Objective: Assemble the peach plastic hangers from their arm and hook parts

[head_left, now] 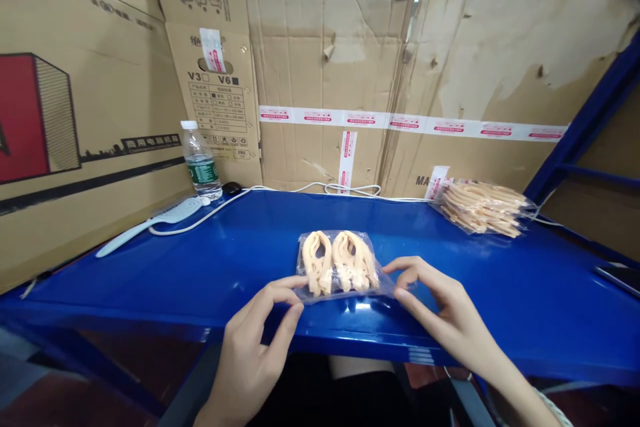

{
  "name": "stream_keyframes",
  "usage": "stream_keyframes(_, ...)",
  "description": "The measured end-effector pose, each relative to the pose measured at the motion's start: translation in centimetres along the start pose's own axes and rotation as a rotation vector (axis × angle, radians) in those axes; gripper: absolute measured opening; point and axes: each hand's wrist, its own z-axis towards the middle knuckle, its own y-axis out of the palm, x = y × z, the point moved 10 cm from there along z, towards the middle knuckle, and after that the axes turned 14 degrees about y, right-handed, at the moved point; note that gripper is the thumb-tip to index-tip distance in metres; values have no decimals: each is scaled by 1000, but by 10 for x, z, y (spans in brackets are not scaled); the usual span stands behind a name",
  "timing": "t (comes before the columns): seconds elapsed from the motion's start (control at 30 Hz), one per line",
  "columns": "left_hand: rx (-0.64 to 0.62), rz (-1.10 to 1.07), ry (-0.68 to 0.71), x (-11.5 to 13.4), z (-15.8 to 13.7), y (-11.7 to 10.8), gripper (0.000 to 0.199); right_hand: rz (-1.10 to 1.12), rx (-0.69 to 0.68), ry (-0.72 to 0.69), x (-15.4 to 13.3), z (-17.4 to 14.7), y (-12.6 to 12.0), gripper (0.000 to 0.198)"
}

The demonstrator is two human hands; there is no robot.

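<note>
A clear plastic bag (379,289) lies flat near the front of the blue table. Inside it are several beige curved pieces (318,263), laid side by side in two looped groups; their exact kind is hard to tell. My left hand (263,330) pinches the bag's lower left corner between thumb and fingers. At the opposite side, my right hand (443,303) has thumb and fingertips closed on the bag's right edge.
Another clear bag of similar beige pieces (483,207) lies at the back right. A water bottle (201,163), a pale blue fly swatter (155,223) and a white cable (300,188) are at the back left. Cardboard (325,67) walls the blue table (240,253). A dark flat device (620,277) sits far right.
</note>
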Motion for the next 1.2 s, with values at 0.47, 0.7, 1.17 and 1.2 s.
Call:
stream_keyframes(0.47, 220, 192, -105, 2, -19, -7, 25, 61, 126, 182, 22, -11, 15, 11)
stream_keyframes(0.7, -35, 322, 92, 18, -7, -4, 13, -60, -38, 78, 8, -14, 21, 18)
stream_keyframes(1.17, -310, 344, 366, 29, -7, 0, 20, -66, -131, -38, 7, -27, 23, 22)
stream_keyframes(1.2, -305, 349, 384, 32, -6, -2, 22, -68, -125, -38, 7, -28, 22, 21)
